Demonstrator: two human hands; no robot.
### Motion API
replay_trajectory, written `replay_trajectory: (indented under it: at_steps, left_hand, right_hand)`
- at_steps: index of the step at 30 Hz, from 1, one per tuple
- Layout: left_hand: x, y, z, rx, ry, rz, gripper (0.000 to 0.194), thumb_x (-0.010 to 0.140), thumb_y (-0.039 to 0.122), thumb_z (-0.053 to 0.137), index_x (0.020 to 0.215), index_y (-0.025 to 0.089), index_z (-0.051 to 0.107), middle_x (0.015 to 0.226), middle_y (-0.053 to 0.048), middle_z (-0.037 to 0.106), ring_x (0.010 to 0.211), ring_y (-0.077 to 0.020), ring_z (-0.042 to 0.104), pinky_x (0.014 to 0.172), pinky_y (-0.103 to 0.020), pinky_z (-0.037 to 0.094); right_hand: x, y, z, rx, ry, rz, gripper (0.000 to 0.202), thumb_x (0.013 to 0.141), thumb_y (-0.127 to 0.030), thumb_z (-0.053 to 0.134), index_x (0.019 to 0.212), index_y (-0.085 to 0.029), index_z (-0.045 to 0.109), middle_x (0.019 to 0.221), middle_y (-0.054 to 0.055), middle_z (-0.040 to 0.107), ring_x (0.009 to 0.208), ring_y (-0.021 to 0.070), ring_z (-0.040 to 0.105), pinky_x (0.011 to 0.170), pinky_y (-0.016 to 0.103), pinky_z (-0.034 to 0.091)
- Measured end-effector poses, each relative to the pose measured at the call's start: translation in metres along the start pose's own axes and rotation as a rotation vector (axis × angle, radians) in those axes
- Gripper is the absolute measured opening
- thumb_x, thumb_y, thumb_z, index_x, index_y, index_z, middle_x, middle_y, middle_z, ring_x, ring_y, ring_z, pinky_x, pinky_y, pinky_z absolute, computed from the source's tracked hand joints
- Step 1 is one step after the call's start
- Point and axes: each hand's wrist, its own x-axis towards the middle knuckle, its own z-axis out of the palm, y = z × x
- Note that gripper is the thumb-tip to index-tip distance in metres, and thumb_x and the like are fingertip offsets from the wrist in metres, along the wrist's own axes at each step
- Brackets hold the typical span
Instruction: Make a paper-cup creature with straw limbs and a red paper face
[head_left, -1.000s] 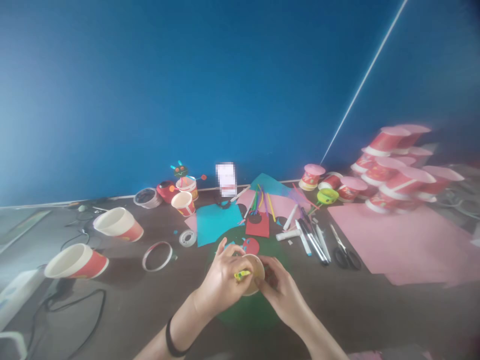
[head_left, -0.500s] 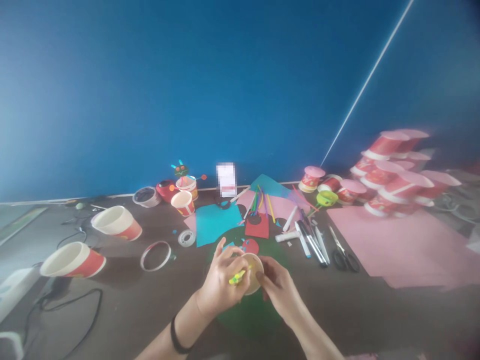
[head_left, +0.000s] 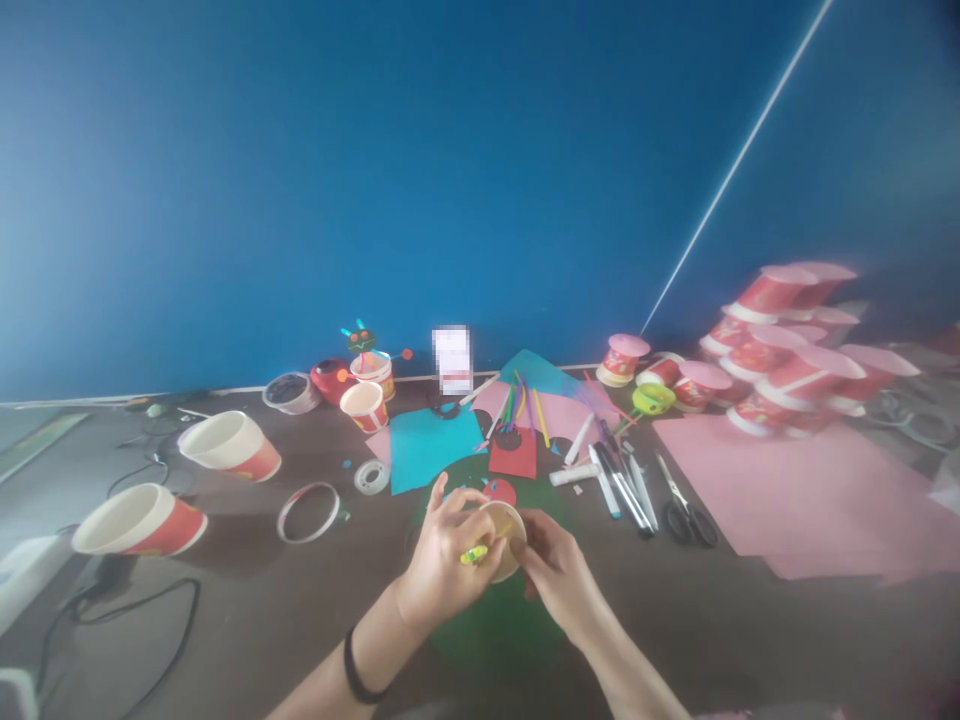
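Note:
My left hand (head_left: 454,550), with a black band on its wrist, is closed around a slim yellow-green pen-like stick (head_left: 474,554). One end pokes out toward me; a yellowish tip seems to reach inside a small paper cup (head_left: 517,530). My right hand (head_left: 553,560) grips the cup's right rim between thumb and fingers, its mouth tilted up at me. Just beyond the cup lies a round red piece (head_left: 500,491) with blue bits, partly covered by my left fingers. Dark green paper (head_left: 502,640) is spread beneath both hands.
Paper cups (head_left: 142,520) and a tape ring (head_left: 309,512) stand left, near a black cable (head_left: 176,655). Scissors (head_left: 686,510), several markers (head_left: 621,485) and pink sheets (head_left: 795,500) lie right, below stacked red cups (head_left: 787,350). Blue paper (head_left: 431,445) lies ahead.
The stick in my left hand has tilted slightly and shifted a little with the fingers. My right hand keeps its grip on the cup. The view has moved very slightly.

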Motion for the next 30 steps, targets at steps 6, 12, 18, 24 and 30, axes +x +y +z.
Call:
replay_trajectory:
  at_steps: [6, 12, 18, 24, 30]
  left_hand:
    - [-0.0018, -0.0009, 0.0022, -0.001, 0.03, 0.004, 0.015, 0.075, 0.013, 0.052, 0.063, 0.021, 0.047, 0.064, 0.002, 0.059, 0.088, -0.0186, 0.058, 0.105, -0.054, 0.016]
    - [-0.0005, 0.0, 0.0027, 0.009, 0.06, 0.01, 0.016, 0.075, 0.011, 0.05, 0.062, 0.02, 0.045, 0.062, 0.003, 0.057, 0.086, -0.0182, 0.058, 0.104, -0.054, 0.018]
    - [-0.001, -0.0009, 0.0047, 0.025, 0.042, -0.02, 0.015, 0.076, 0.012, 0.05, 0.064, 0.019, 0.047, 0.067, 0.001, 0.059, 0.088, -0.0186, 0.057, 0.104, -0.056, 0.012]
    - [0.0026, -0.0012, 0.0054, 0.058, 0.003, -0.074, 0.014, 0.078, 0.015, 0.051, 0.065, 0.019, 0.052, 0.08, -0.004, 0.062, 0.091, -0.0188, 0.058, 0.105, -0.056, 0.013]
    - [0.0069, -0.004, 0.0027, 0.047, -0.064, -0.128, 0.006, 0.076, 0.018, 0.056, 0.07, 0.02, 0.058, 0.088, -0.005, 0.062, 0.094, -0.0205, 0.058, 0.104, -0.056, 0.017]
  right_hand:
    - [0.0021, -0.0001, -0.0008, -0.003, 0.008, 0.014, 0.029, 0.082, -0.039, 0.052, 0.099, -0.016, 0.057, 0.062, -0.004, 0.05, 0.038, 0.0063, 0.037, 0.036, 0.019, 0.031]
    - [0.0057, 0.0045, -0.0019, -0.017, 0.011, 0.029, 0.027, 0.082, -0.036, 0.051, 0.1, -0.016, 0.057, 0.064, -0.003, 0.051, 0.039, 0.0066, 0.04, 0.035, 0.018, 0.033]
    - [0.0041, 0.0008, -0.0033, -0.034, -0.004, 0.031, 0.025, 0.081, -0.033, 0.051, 0.099, -0.017, 0.058, 0.067, -0.002, 0.052, 0.041, 0.0066, 0.04, 0.036, 0.018, 0.034]
    - [0.005, -0.0011, -0.0039, -0.067, -0.01, -0.028, 0.023, 0.079, -0.024, 0.053, 0.1, -0.018, 0.059, 0.066, -0.002, 0.051, 0.052, 0.0099, 0.047, 0.041, 0.017, 0.038]
    - [0.0053, 0.0022, -0.0045, 0.087, -0.052, 0.028, 0.037, 0.08, -0.038, 0.058, 0.111, -0.018, 0.054, 0.061, -0.005, 0.048, 0.044, 0.0075, 0.042, 0.038, 0.018, 0.037]
